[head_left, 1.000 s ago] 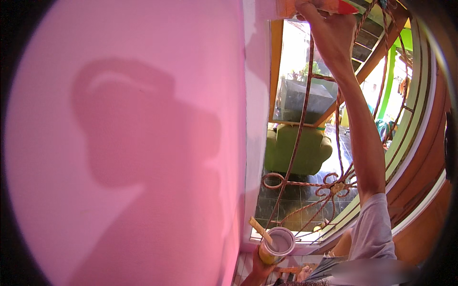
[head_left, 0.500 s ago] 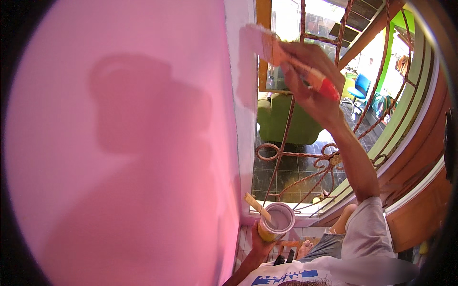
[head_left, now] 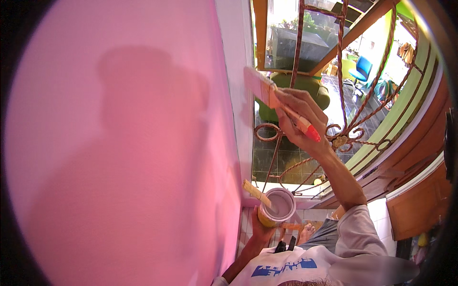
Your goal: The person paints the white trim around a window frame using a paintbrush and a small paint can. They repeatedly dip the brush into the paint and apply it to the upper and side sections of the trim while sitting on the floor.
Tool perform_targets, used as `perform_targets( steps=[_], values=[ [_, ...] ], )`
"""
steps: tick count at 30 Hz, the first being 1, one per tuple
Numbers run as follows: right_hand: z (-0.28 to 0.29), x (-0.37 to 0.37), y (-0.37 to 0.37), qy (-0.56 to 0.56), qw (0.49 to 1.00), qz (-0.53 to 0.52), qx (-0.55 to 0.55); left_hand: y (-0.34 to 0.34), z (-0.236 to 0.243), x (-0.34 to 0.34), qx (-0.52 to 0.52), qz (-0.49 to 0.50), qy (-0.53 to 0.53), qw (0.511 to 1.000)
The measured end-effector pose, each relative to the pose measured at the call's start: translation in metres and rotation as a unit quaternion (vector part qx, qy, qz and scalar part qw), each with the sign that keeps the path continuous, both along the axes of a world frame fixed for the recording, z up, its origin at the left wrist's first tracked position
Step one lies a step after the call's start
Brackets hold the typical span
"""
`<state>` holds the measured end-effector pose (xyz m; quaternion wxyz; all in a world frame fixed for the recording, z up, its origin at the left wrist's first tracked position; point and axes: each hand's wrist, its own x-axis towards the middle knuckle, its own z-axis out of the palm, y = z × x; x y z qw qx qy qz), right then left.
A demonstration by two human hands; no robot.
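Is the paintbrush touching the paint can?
Apart: the head view shows the paintbrush well clear of the paint can, with the window grille visible between them.

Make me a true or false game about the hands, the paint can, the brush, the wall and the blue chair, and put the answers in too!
1. The right hand holds a paintbrush. True.
2. The left hand holds nothing. False: it holds a paint can.
3. A stick leans in the can. True.
4. The big wall on the left is green. False: it is a pink wall.
5. A dark shadow falls on that wall. True.
6. The blue chair is in front of the metal bars. False: it is behind them.
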<state>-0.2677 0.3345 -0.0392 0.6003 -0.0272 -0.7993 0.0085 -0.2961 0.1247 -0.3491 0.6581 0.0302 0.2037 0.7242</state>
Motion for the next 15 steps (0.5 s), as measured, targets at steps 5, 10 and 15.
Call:
perform_targets(
  steps=[5, 10, 15],
  values=[
    [-0.007, 0.011, -0.006, -0.014, 0.998, 0.024, -0.051, 0.006, -0.008, -0.005, -0.002, -0.026, -0.178, 0.984],
    [0.009, 0.006, 0.003, -0.006, 0.996, 0.038, -0.084, 0.004, 0.003, -0.004, -0.036, -0.026, -0.085, 0.995],
    [0.021, -0.001, 0.009, 0.050, 0.999, 0.004, -0.005, 0.007, -0.004, -0.006, -0.023, -0.018, -0.143, 0.989]
  ],
)
